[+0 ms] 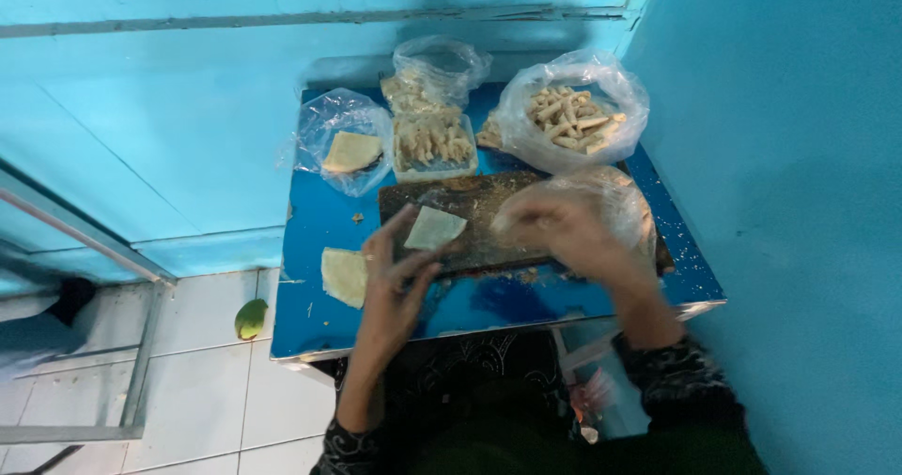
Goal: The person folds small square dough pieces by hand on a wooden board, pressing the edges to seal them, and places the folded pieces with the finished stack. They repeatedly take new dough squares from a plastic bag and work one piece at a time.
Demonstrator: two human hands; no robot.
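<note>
— Surface? Room?
— Small blue desk (319, 315), crumb-strewn, wedged into a corner of bright blue walls (780, 155); white floor tiles (197, 390) with a green fruit (251, 319) below.
— Left hand (399, 273)?
— Grip pinching a pale wrapper sheet (434, 228) over the dark cutting board (489, 202).
— Right hand (564, 231)?
— Blurred beside a plastic bag (620, 198); grip impossible to tell.
— Elsewhere?
— Bags of fried rolls (568, 118) at the back.

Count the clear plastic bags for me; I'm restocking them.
4, perhaps more hidden. One holds a flat wrapper, left; one stands at the back; one holds the sticks, right; one is under the right hand.
</note>
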